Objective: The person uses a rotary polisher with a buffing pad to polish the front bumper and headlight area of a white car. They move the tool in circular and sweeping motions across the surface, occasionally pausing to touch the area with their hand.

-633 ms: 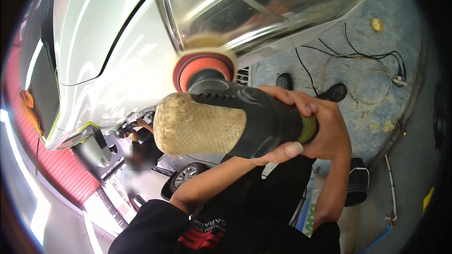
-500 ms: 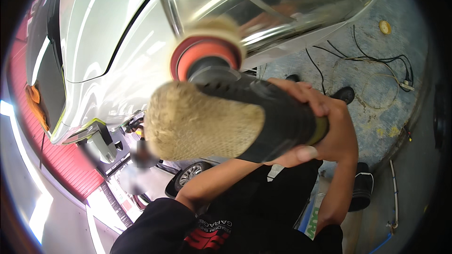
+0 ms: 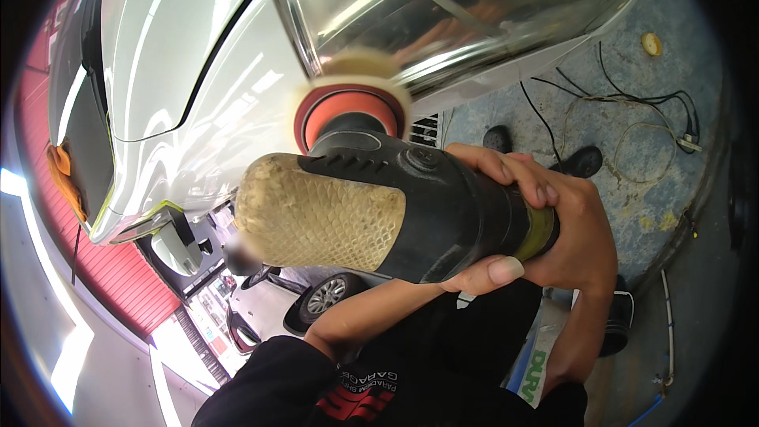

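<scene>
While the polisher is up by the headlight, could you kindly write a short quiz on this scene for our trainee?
1. What colour is the backing plate of the polisher?
2. True or false: the right hand grips the polisher.
3. The dark cords lie: A) inside the bucket; B) on the floor; C) around the tyre.

Key: 1. Orange-red. 2. True. 3. B.

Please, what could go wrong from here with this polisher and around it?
The pad is close to where the headlight meets the white panel, so its rim might scuff that panel. If it catches, the polisher could twist against the right hand. A black cord on the floor runs close to a dark shoe, so a foot might snag it.
</scene>
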A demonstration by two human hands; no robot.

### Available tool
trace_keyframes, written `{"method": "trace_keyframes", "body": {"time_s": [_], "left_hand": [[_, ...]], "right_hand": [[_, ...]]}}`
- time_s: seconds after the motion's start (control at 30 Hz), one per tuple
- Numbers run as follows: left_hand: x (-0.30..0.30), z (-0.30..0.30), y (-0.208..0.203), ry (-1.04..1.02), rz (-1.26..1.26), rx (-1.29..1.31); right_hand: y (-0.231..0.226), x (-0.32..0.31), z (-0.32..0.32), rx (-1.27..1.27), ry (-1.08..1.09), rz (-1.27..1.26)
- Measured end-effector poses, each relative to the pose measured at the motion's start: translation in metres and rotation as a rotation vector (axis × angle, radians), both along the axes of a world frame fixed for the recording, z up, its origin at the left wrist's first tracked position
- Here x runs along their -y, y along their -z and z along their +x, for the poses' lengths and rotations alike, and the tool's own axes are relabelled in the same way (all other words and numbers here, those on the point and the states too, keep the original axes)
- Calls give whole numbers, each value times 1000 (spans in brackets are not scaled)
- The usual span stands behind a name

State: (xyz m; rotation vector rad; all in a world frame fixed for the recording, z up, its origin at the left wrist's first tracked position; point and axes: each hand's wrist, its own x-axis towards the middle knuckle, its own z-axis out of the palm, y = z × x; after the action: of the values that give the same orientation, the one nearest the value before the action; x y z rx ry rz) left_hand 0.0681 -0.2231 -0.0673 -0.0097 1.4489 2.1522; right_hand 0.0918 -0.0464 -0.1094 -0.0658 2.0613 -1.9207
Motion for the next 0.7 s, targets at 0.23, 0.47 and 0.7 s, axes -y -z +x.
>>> {"method": "trace_keyframes", "body": {"time_s": [0.23,0.47,0.7], "left_hand": [[-2,9,26,-50,130,-76],[-24,-7,10,-51,49,-96],[-26,-7,-33,-233,71,23]], "right_hand": [[-5,-9,-2,-9,-22,58],[-26,-8,-6,217,217,-48],[-70,-17,-6,91,27,206]]}}
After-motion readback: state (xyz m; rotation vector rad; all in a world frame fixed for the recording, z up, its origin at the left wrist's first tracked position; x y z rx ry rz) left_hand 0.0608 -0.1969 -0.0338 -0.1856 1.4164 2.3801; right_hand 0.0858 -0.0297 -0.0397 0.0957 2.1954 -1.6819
